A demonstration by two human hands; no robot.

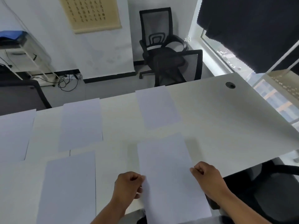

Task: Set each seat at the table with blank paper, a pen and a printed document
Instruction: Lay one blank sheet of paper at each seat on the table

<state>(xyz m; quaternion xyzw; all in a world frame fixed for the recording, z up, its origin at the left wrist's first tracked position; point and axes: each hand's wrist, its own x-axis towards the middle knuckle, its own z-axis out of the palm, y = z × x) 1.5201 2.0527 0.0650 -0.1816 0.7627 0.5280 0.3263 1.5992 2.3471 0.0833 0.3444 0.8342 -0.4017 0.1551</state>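
Item, nearest: blank sheet (pixel 168 172), lying lengthwise on the white worktop (pixel 218 110), its near end overhanging the worktop's near edge. Left hand (pixel 128 185) is pinching the sheet's left edge, fingers curled; right hand (pixel 206 175) is gripping its right edge likewise. Left of this sheet: a second blank sheet (pixel 68 188), lying flat near the same edge. Beyond, toward the worktop's far edge: three further sheets, one far left (pixel 14 135), one centre-left (pixel 80 123), one directly past the held sheet (pixel 157 107). Cable grommet (pixel 230 85) sitting near the worktop's far right corner. Past the far edge: two black mesh office chairs (pixel 163 50) standing together; a calligraphy scroll (pixel 90 12) hanging on the wall.
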